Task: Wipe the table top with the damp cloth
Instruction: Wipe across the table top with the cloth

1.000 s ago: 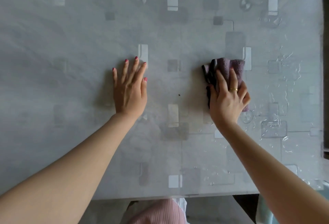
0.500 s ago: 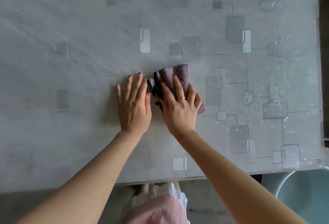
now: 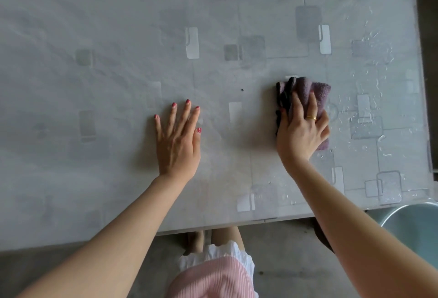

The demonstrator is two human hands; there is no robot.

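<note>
Wiping stage: mid-pass, by the look of it, with the cloth down on the right half of the table and water beads showing toward the right edge.
Near edge: a pink garment (image 3: 213, 278) shows just below the table's (image 3: 71, 191) near edge; a pale basin rim (image 3: 412, 224) sits off the near right corner.
Left hand (image 3: 177, 141): flat on the table near the middle, fingers straight and slightly spread, holding nothing; it seems to brace the body.
Right hand (image 3: 302, 129): palm down on the cloth, fingers lying straight over it, pressing rather than pinching.
Cloth (image 3: 317, 93): purple, bunched, under the right hand, right of centre, well apart from the left hand.
Speck (image 3: 242, 90): a small dark dot between the hands, slightly farther in.
Far half: patterned cover, no beads visible at left.
Next move: likely a sweep toward the wet right edge or the speck, keeping pressure even so the bunched cloth does not roll.
</note>
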